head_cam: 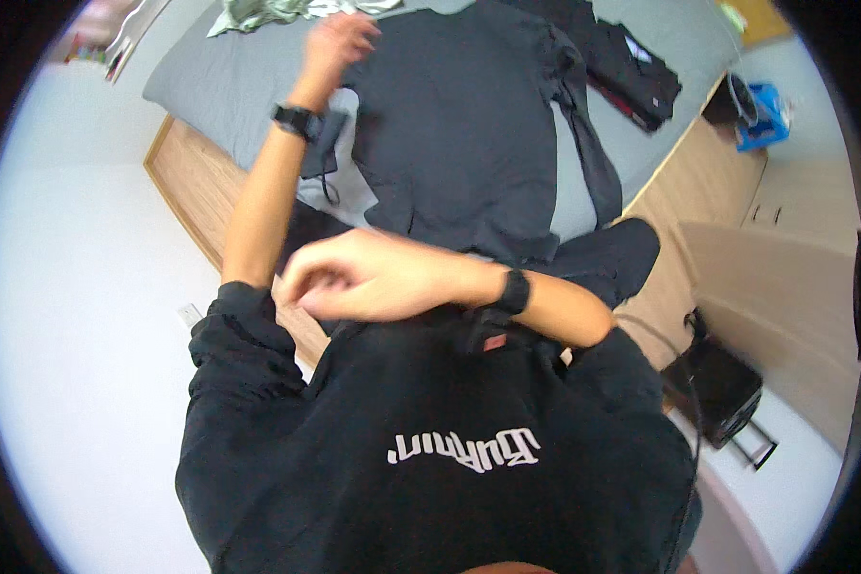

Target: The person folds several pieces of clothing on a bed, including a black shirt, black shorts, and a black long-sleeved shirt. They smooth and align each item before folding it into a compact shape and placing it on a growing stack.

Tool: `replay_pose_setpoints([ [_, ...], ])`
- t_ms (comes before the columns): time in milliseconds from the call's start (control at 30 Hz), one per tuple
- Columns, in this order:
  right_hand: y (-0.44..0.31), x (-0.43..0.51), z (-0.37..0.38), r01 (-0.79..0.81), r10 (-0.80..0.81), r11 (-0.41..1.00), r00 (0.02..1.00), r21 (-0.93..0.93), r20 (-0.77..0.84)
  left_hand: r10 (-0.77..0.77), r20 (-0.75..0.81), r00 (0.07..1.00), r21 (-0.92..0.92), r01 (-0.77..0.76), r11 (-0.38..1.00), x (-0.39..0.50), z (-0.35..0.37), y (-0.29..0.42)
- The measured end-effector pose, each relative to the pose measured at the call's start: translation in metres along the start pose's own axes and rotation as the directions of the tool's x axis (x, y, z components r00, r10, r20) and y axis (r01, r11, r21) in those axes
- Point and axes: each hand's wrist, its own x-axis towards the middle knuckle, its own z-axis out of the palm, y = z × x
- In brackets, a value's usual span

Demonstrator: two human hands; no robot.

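Observation:
A dark long-sleeved top [466, 122] lies spread on a bed with a grey sheet [208, 93]. One sleeve [592, 158] stretches down its right side. Beside the top's upper left edge is my left hand [341, 44], blurred, its fingers loosely bent and no cloth visible in them. My right hand [380, 276] crosses in front of my body, below the top's lower edge. Its fingers curl loosely around a hollow with nothing seen inside. Under my left wrist lies a piece of dark cloth [323, 154] with a cord. Each wrist wears a black band.
Dark garments [631, 75] lie at the bed's upper right, and pale green cloth [258, 13] at the upper left. A wooden bed frame [194, 158] edges the bed. On the right are a dark bin [725, 100], a blue package [764, 122] and a black suitcase [717, 387].

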Motion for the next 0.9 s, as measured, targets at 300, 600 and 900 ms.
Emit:
replay_pose_setpoints([
  [300, 0.068, -0.154, -0.252, -0.603, 0.284, 0.790, 0.517, -0.108, -0.808, -0.486, -0.312, 0.816, 0.468, 0.578, 0.669, -0.088, 0.038, -0.101],
  [600, 0.160, -0.176, -0.358, -0.652, 0.006, 0.731, 0.301, -0.201, -0.954, -0.744, -0.341, 0.574, -0.049, 0.780, 0.624, -0.061, -0.003, -0.120],
  [900, 0.134, -0.089, -0.461, -0.768, -0.239, 0.320, 0.501, -0.555, -0.831, -0.169, -0.331, 0.928, 0.856, 0.371, 0.361, 0.020, -0.041, -0.131],
])
